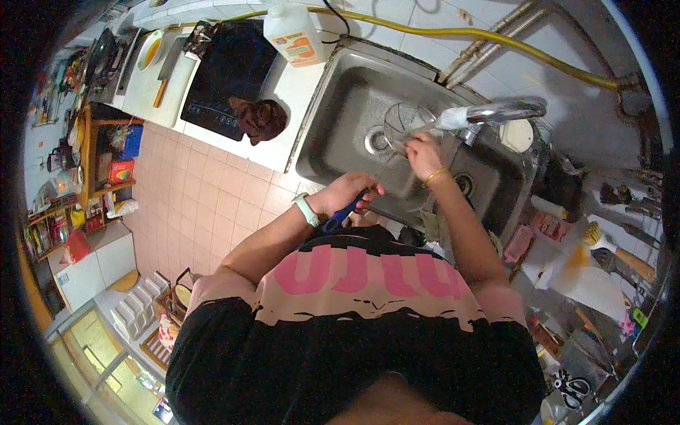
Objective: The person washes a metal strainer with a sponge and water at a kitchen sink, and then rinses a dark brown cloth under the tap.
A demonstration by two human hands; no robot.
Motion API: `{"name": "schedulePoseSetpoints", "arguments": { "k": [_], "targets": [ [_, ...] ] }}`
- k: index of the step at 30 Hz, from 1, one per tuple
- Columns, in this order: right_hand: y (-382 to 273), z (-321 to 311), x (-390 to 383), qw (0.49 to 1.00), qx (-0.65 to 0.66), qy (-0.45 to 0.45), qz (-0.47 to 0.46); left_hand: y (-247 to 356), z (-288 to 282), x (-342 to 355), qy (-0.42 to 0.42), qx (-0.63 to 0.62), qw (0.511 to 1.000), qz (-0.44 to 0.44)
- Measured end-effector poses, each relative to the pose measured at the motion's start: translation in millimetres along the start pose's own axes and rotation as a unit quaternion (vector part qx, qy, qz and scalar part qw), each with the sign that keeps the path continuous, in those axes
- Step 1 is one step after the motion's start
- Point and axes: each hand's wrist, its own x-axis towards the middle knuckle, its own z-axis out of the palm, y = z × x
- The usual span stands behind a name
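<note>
My left hand (350, 195) grips the dark blue handle (341, 215) of a wire skimmer, held over the front of the steel sink (327, 120). The round wire head (404, 117) of the skimmer is inside the sink, above the drain. My right hand (425, 156) has its fingers curled at the right side of that wire head, just beneath the faucet (510, 110); the fingertips are partly hidden. Whether water runs there is hard to tell.
Left of the sink are a white jug (296, 39), a dark brown crumpled item (258, 117), a black cooktop (227, 60), a cutting board (142, 95) with a knife (167, 71), and a bowl (149, 49). A brush (593, 237) and utensils crowd the right counter.
</note>
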Motion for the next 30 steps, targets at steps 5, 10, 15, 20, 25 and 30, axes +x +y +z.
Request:
{"name": "schedulePoseSetpoints", "arguments": {
  "k": [5,10,15,20,25,30],
  "targets": [
    [22.7,-4.9,39.8,0.990,-0.101,0.012,0.101,-13.1,-5.2,6.6,-0.044,0.087,0.995,0.035],
    [-19.8,25.9,49.7,0.977,0.185,0.106,-0.029,-16.7,-13.3,7.7,0.024,0.120,0.991,0.048],
    [23.9,18.9,37.0,0.995,-0.001,-0.087,-0.054,-11.4,-31.1,2.1,0.038,0.142,0.987,0.060],
    [-5.4,28.4,70.7,0.958,0.229,0.168,-0.044,-33.1,-29.5,15.7,0.046,0.253,0.959,0.120],
    [-9.0,30.6,28.7,0.967,0.248,-0.057,-0.016,-9.6,-39.2,-1.3,0.155,0.457,0.863,0.150],
    [7.9,4.2,4.5,0.952,0.195,0.167,0.164,-13.0,-35.1,-1.8,0.294,0.601,0.729,0.145]
  ]
}}
